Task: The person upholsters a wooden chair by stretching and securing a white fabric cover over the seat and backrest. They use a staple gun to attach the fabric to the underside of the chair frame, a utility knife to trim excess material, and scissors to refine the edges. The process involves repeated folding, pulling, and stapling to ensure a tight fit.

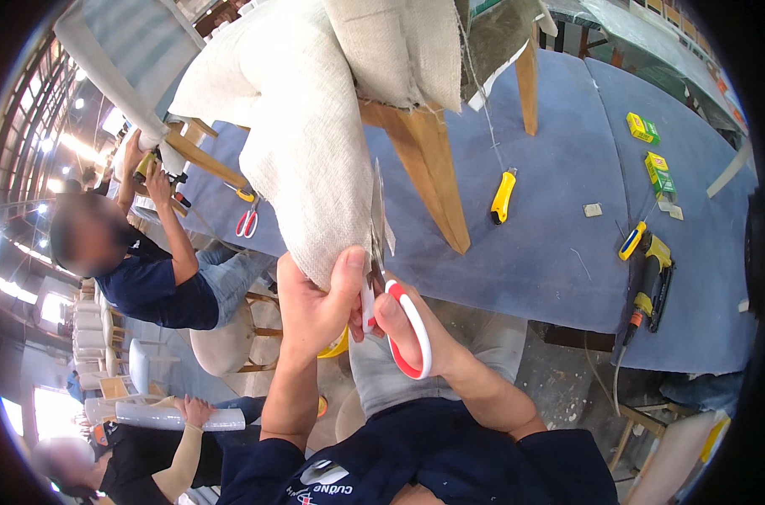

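My left hand (315,305) pinches the lower corner of a beige woven fabric (302,143) that hangs from an upturned wooden chair frame (429,164) on the blue table (559,252). My right hand (399,324) grips red-and-white scissors (399,324), fingers through the handle loops. The blades (377,215) point up along the right edge of the fabric, just beside my left thumb.
On the table lie a yellow utility knife (503,196), a second pair of red scissors (247,221), yellow-green boxes (643,128), and a yellow power tool (652,282) at the right edge. A seated person (159,269) works at the left; another person (184,421) sits below.
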Available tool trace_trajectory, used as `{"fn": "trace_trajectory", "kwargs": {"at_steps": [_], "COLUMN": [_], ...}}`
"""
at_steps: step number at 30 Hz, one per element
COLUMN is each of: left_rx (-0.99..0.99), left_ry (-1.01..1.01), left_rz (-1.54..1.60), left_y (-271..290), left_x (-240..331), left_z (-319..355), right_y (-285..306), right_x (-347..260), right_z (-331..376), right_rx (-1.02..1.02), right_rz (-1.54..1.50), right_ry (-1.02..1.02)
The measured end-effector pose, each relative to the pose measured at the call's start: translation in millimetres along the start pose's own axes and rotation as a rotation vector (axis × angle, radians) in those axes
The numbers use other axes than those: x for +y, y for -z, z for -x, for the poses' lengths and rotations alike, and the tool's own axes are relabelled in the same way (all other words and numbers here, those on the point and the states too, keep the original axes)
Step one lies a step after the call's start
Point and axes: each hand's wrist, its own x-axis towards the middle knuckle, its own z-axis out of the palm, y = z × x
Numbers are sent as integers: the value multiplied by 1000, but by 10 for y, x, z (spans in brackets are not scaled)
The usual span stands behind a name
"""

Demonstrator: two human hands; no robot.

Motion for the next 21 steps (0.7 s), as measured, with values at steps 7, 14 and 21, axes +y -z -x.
{"fn": "trace_trajectory", "kwargs": {"at_steps": [7, 14, 21], "left_rx": [-2, -15, -15], "left_ry": [2, 53, 5], "left_rz": [-39, -61, -79], "left_y": [-6, 88, 158], "left_x": [-36, -102, -189], "left_z": [-4, 17, 11], "right_y": [-99, -30, -51], "right_x": [179, 82, 178], "right_z": [-69, -225, -352], "right_rx": [119, 151, 213], "right_rz": [-60, 4, -90], "right_ry": [53, 143, 112]}}
